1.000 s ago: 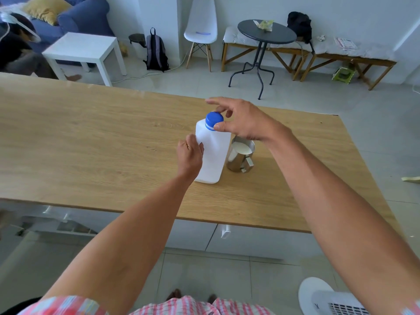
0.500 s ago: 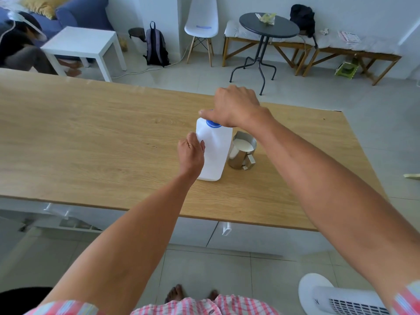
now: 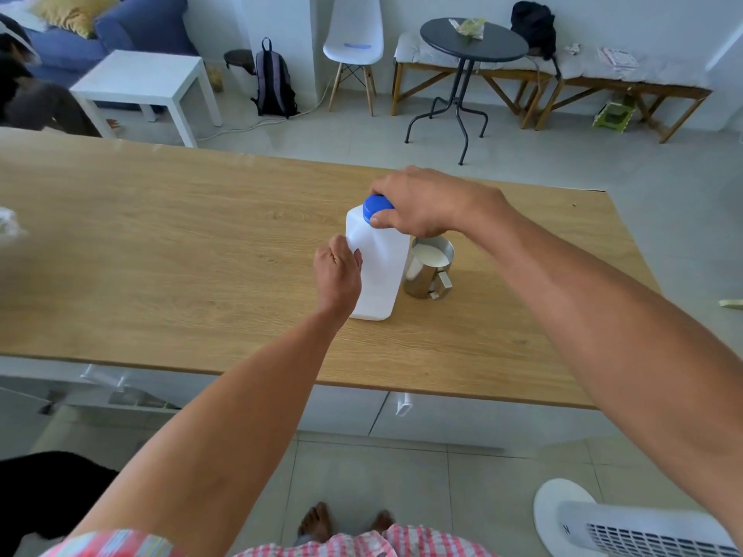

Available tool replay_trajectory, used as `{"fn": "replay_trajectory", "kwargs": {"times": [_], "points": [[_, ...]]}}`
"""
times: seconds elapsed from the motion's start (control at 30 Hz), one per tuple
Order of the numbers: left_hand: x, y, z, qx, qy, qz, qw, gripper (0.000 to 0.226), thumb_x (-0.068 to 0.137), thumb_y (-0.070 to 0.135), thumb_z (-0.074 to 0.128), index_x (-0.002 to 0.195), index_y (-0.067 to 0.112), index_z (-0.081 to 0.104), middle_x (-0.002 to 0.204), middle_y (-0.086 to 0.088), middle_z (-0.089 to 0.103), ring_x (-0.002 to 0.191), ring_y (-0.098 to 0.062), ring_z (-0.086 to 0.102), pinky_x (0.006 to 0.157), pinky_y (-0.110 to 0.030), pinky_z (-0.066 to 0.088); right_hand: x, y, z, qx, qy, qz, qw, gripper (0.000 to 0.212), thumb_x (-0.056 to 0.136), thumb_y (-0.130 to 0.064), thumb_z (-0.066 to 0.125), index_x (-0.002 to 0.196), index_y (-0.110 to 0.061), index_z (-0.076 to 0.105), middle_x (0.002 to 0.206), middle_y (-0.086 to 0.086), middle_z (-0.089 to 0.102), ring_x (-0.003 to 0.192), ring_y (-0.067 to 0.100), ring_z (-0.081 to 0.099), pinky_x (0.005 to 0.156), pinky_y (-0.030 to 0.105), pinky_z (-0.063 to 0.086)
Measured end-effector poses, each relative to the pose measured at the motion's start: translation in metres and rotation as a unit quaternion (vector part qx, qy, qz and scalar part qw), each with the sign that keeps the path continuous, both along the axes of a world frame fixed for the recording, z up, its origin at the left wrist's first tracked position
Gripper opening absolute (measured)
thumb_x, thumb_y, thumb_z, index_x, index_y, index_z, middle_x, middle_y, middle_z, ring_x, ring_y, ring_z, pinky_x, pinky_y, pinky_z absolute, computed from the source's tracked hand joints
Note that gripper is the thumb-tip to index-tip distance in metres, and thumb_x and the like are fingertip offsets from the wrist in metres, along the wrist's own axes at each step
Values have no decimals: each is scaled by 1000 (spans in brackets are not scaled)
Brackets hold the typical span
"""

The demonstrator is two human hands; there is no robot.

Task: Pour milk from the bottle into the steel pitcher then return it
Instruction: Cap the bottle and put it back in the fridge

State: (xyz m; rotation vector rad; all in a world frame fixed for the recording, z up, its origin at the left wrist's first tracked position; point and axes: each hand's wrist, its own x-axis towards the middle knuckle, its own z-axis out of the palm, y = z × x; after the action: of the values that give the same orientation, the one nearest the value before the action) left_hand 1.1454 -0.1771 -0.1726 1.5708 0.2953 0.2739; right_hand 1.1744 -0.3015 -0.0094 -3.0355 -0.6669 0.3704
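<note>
A white plastic milk bottle stands upright on the wooden table. My left hand grips its left side. My right hand comes over the top and its fingers close around the blue cap, which sits on the bottle's neck. Touching the bottle's right side stands a small steel pitcher with milk in it, its handle turned toward me.
The table's near edge runs below my forearms. A white fan stands on the floor at lower right. Beyond the table are a white side table, a white chair, a round dark table and a seated person at far left.
My right hand came down over the blue cap and has turned on it, so the cap shows again under the fingers. My left hand and the bottle stayed in place.
</note>
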Motion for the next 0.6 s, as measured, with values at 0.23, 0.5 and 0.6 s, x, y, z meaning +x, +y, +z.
{"fn": "replay_trajectory", "kwargs": {"times": [0.23,0.5,0.6], "points": [[-2,-1,2,-8,11,11,1000,47,100,9,35,56,21,26,52,2,31,55,-19,30,47,-27,27,-7,4,-4,-19,-53,0,998,36,106,-50,50,103,-14,52,101,4,55,91,28,54,74,38,37],[-5,-1,8,-18,31,-3,999,48,96,16,35,50,29,26,53,2,29,54,-18,27,48,-29,23,-8,4,-15,53,-47,-47,996,38,102,-52,56,109,-15,59,106,4,60,94,28,58,76,39,43],[-8,3,15,-28,43,-28,998,33,88,27,35,58,16,28,59,-7,31,53,-17,27,49,-31,24,-14,-2,-38,182,-76,-82,977,39,99,-57,53,109,-20,62,104,-1,60,95,23,60,76,38,45]]}}
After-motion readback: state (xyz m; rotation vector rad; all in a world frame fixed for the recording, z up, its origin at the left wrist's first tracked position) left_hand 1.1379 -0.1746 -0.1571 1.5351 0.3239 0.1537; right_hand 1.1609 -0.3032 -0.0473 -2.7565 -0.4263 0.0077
